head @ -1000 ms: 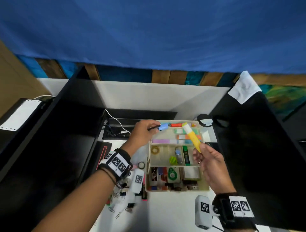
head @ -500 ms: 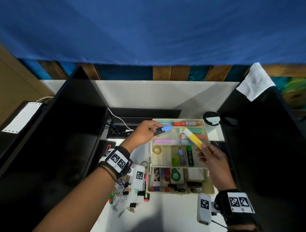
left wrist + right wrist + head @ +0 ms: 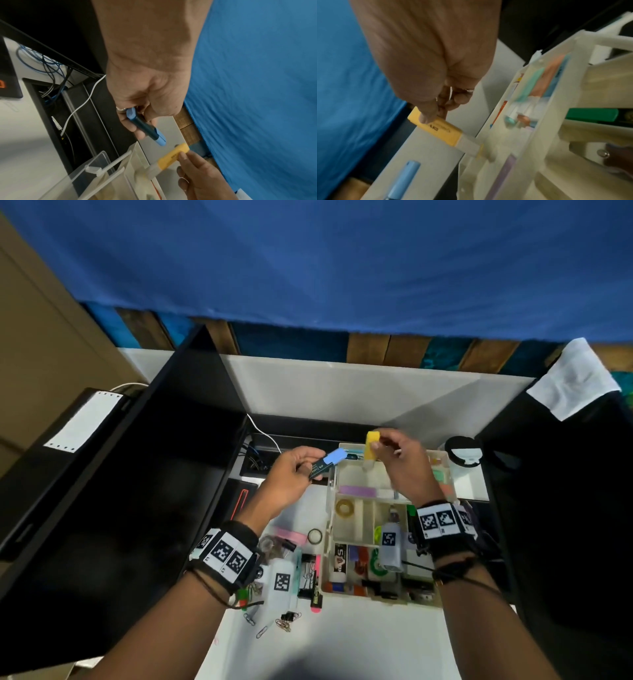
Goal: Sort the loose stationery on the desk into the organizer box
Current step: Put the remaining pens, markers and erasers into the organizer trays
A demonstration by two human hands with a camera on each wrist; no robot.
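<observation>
A: Right hand (image 3: 404,463) is up at the box's far rim now. Half a second ago it sat at about three o'clock of the organizer box (image 3: 330,505), near the middle compartments; now it is at twelve o'clock, over the back row.

B: And the yellow highlighter (image 3: 371,447) comes with it, pinched between thumb and fingertips at its coloured end. Earlier it lay slanted with the pale cap pointing away; now the right wrist view has that clear cap (image 3: 468,146) pointing down at the box's far edge (touching the rim or just above it, too blurred to tell).

A: Left hand (image 3: 291,477)?

B: Barely shifted. It stays at about ten o'clock of the box, just outside the far left corner, fingers curled round the dark barrel of the blue highlighter (image 3: 327,462). The light blue cap (image 3: 160,139) sticks out toward the yellow one, close but apart.

A: So both highlighters are in the air, neither in a compartment.

B: Correct. On the desk (image 3: 342,645) at seven o'clock of the box, paper clips (image 3: 262,630) and binder clips (image 3: 287,616) lie loose, with a pink highlighter (image 3: 317,583) along the box's left wall.
</observation>
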